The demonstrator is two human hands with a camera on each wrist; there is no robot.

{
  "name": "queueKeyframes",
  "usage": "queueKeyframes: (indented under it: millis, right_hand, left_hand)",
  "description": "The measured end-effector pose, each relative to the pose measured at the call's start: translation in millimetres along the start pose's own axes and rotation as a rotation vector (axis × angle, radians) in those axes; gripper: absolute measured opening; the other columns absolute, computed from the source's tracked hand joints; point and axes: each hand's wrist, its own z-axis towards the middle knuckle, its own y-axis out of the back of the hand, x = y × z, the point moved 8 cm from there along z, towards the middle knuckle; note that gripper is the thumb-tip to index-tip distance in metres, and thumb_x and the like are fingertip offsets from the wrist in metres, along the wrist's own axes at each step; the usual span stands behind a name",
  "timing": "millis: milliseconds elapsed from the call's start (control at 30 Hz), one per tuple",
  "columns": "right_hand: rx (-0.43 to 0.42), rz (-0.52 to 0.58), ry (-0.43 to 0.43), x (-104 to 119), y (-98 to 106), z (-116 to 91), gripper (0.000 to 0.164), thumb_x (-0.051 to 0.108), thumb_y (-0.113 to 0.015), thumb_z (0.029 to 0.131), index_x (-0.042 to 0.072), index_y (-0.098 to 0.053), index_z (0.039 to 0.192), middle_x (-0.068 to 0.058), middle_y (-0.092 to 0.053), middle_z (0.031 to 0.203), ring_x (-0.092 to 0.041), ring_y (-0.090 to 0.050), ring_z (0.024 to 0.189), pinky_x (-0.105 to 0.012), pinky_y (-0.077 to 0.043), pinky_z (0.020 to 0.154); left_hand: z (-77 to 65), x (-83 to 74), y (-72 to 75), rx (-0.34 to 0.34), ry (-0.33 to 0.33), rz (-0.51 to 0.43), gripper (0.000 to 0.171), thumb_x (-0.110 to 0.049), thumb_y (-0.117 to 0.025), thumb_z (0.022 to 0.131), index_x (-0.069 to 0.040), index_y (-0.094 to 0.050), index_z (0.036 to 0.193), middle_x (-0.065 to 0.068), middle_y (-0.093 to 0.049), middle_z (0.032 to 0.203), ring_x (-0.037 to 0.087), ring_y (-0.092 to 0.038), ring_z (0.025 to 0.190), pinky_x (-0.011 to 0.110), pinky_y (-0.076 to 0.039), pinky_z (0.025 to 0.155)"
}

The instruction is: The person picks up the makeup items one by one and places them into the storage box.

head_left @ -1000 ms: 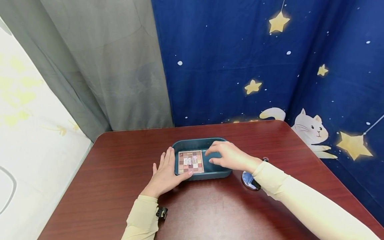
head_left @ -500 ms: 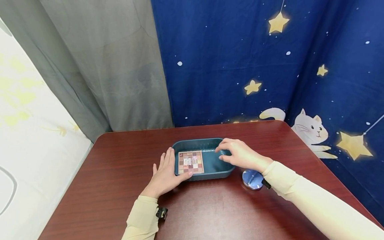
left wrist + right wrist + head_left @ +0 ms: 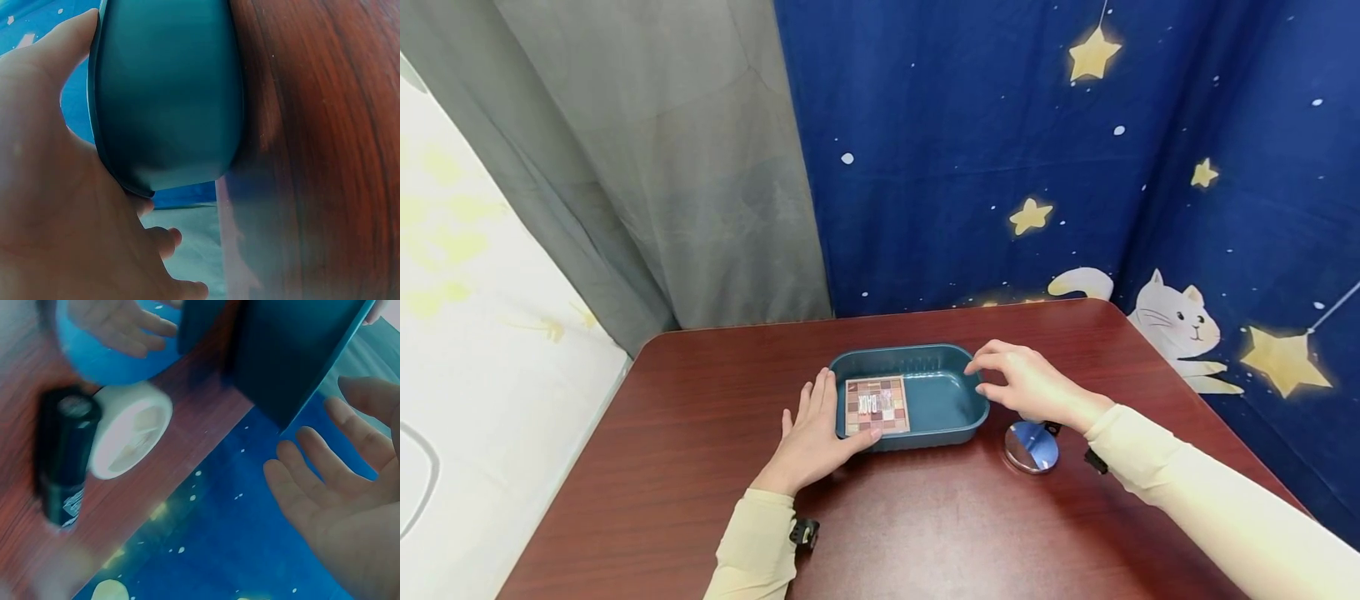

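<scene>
A dark teal rectangular tray (image 3: 925, 438) with rounded corners stands on the table. In its left part lies a square eyeshadow palette (image 3: 877, 406) with a chequered lid and white lettering. My left hand (image 3: 811, 440) rests against the tray's left end, fingers straight along the side and thumb on the front rim; the left wrist view shows the thumb at the rim of the teal wall (image 3: 169, 94). At the right end hovers my right hand (image 3: 1033, 385), its fingers loosely bent and holding nothing, fingertips right by the rim.
A round mirror (image 3: 1032, 448) lies on the table (image 3: 925, 517) below my right wrist. The right wrist view also has a black cylindrical tube (image 3: 67, 456) and a white round container (image 3: 132, 428) beside it. Blue and grey curtains hang behind the table's far edge.
My right hand has moved rightward from over the middle of the tray to its right end, baring the tray floor and the mirror. The left hand and the palette stay in place.
</scene>
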Motion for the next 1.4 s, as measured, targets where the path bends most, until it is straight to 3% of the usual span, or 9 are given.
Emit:
queueKeyframes:
  millis: [333, 600, 1100, 1400]
  right_hand:
    - [-0.024, -0.023, -0.035, -17.9, 11.7, -14.5, 0.035, 0.013, -0.078, 0.088, 0.018, -0.072, 0.122, -0.001, -0.066, 0.116, -0.021, -0.065, 0.1, -0.042, -0.053, 0.084]
    - [0.03, -0.036, -0.06, -30.0, 5.2, -23.1, 0.033, 0.012, -0.078, 0.088, 0.013, -0.072, 0.121, -0.003, -0.066, 0.115, -0.024, -0.065, 0.102, -0.045, -0.053, 0.085]
    - [0.068, -0.066, -0.06, -46.8, -0.9, -39.2, 0.03, 0.006, -0.071, 0.084, 0.016, -0.075, 0.112, 0.0, -0.065, 0.107, -0.021, -0.065, 0.093, -0.042, -0.052, 0.079]
    - [0.097, -0.065, -0.093, -55.9, -12.5, -48.2, 0.025, 0.011, -0.078, 0.083, 0.016, -0.077, 0.107, 0.001, -0.066, 0.104, -0.019, -0.065, 0.09, -0.042, -0.052, 0.079]
  left_hand:
    - [0.5, 0.3, 0.3, -0.004, -0.001, 0.0, 0.126, -0.085, -0.055, 0.077, -0.009, -0.002, 0.163, 0.005, 0.001, 0.169, 0.037, -0.004, 0.153, 0.073, -0.006, 0.111]
    - [-0.1, 0.3, 1.8, -0.002, 0.001, 0.001, 0.126, -0.086, -0.055, 0.077, -0.01, -0.002, 0.163, 0.004, 0.001, 0.169, 0.037, -0.004, 0.153, 0.074, -0.006, 0.111]
    - [-0.8, -1.3, 1.5, -0.003, 0.0, -0.018, 0.124, -0.081, -0.059, 0.079, -0.01, -0.002, 0.163, 0.004, 0.002, 0.169, 0.037, -0.004, 0.153, 0.074, -0.005, 0.111]
    - [-1.0, -1.3, 2.0, -0.003, 0.004, -0.016, 0.124, -0.082, -0.059, 0.078, -0.01, -0.003, 0.163, 0.005, 0.0, 0.169, 0.037, -0.004, 0.153, 0.074, -0.006, 0.111]
